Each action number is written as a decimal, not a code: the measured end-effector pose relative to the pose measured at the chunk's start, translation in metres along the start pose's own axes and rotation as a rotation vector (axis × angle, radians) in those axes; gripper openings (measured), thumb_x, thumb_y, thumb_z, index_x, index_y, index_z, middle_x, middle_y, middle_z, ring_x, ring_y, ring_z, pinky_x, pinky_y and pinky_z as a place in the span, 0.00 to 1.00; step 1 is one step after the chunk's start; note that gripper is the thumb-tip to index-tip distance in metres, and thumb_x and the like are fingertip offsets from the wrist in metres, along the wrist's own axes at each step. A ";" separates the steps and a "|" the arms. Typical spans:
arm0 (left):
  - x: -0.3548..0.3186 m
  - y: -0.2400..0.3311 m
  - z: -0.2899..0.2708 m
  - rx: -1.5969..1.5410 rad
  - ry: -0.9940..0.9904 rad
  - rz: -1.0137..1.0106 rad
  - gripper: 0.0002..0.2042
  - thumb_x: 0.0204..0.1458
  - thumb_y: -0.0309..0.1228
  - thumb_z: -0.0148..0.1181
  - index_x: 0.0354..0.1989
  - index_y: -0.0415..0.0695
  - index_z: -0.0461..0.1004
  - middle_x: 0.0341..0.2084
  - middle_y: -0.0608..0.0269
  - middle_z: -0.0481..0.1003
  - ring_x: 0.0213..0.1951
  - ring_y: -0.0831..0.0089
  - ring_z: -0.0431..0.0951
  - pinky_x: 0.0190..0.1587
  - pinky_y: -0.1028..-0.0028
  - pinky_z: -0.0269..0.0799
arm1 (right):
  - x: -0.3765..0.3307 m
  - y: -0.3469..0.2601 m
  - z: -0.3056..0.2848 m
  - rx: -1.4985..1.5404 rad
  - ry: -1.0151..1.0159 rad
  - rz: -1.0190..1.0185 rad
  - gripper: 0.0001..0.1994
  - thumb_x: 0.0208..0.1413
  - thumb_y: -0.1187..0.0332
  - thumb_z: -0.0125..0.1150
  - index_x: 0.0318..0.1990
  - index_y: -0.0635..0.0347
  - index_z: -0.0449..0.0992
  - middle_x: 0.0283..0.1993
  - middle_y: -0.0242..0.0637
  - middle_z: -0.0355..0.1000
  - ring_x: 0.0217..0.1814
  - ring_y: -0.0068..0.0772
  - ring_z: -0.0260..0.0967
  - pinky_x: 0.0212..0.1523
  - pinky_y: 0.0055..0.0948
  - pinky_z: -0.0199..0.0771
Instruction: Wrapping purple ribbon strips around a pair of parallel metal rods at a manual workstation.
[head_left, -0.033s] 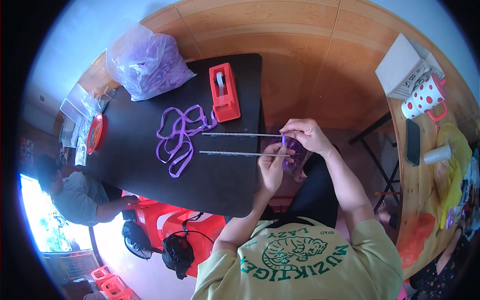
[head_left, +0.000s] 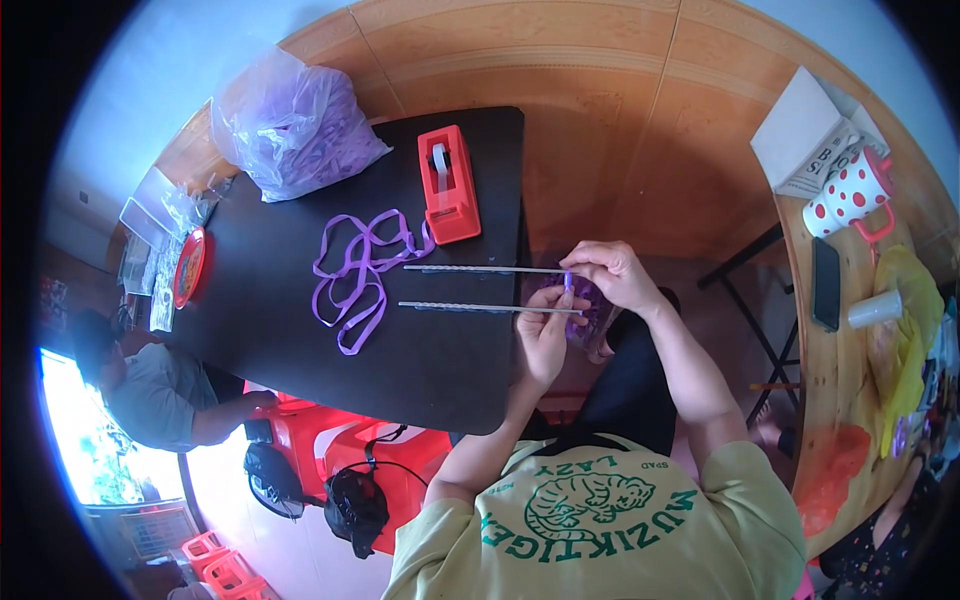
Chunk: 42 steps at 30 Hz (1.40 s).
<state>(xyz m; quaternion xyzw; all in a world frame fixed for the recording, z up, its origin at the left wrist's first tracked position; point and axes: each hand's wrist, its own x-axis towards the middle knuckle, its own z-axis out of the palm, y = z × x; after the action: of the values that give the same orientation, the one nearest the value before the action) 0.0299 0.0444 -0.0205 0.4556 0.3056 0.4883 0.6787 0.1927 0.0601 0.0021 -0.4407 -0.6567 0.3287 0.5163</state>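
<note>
Two thin metal rods (head_left: 480,269) lie side by side, apart, over the right edge of a dark table (head_left: 430,370). A short purple ribbon piece (head_left: 568,283) stretches between their near ends. My right hand (head_left: 618,274) pinches the ribbon at the end of the far rod, fingertips together. My left hand (head_left: 543,338) is closed around the near rod's end, its thumb raised against the ribbon. A long loose purple ribbon (head_left: 350,265) lies in loops on the table, left of the rods. Part of the rods' ends is hidden by my fingers.
A red tape dispenser (head_left: 450,185) stands beyond the rods. Behind it sits a clear bag of purple material (head_left: 300,130). At right, a wooden table (head_left: 850,370) bears a dotted mug (head_left: 850,190) and a phone (head_left: 825,285). A person (head_left: 160,390) sits at the left.
My right hand has shifted very slightly to the right at the rod's end. My left hand, the rods and the loose ribbon look unmoved.
</note>
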 end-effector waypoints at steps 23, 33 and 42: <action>-0.002 -0.003 -0.002 -0.114 -0.022 -0.137 0.08 0.57 0.26 0.54 0.42 0.37 0.73 0.22 0.65 0.75 0.21 0.82 0.73 0.25 0.84 0.67 | -0.053 -0.015 0.049 0.100 0.239 0.174 0.04 0.54 0.83 0.53 0.33 0.66 0.72 0.24 0.26 0.66 0.23 0.13 0.63 0.23 0.15 0.62; -0.001 0.006 0.004 -0.051 -0.019 -0.290 0.08 0.58 0.28 0.54 0.40 0.37 0.73 0.22 0.60 0.77 0.18 0.78 0.73 0.23 0.82 0.67 | -0.071 -0.016 0.051 0.203 0.299 0.339 0.04 0.57 0.81 0.52 0.32 0.64 0.71 0.23 0.27 0.67 0.24 0.14 0.63 0.26 0.16 0.61; -0.008 -0.001 -0.010 0.027 0.013 -0.191 0.06 0.57 0.27 0.55 0.37 0.38 0.74 0.21 0.62 0.77 0.22 0.81 0.74 0.23 0.82 0.68 | -0.076 -0.007 0.068 0.291 0.299 0.406 0.02 0.60 0.76 0.52 0.37 0.63 0.72 0.27 0.26 0.67 0.27 0.12 0.63 0.26 0.13 0.61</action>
<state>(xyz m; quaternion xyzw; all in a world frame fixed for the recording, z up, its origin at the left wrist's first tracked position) 0.0191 0.0400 -0.0251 0.4301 0.3585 0.4202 0.7140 0.1307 -0.0113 -0.0382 -0.5282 -0.4175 0.4473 0.5888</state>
